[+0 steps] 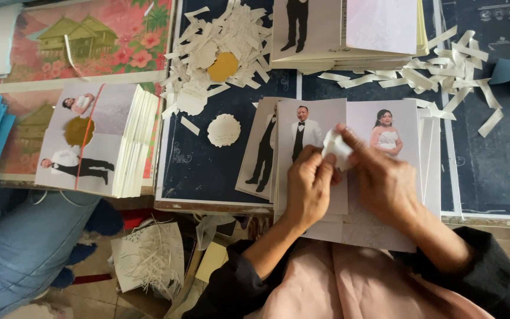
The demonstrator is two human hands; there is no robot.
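Both hands are meeting over a printed card (349, 177) lying on the dark surface (208, 171). The left hand (308, 189) and right hand (385, 180) are pinching a small white paper piece (336, 147) between their fingers (closed on its opposite edges), holding it just above the card's middle fold.

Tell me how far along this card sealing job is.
Done: a stack of photo cards at left, top one with a round gold sticker. In hand: both hands peel a small white sticker. Left: the fanned cards beneath, apparently unsealed.
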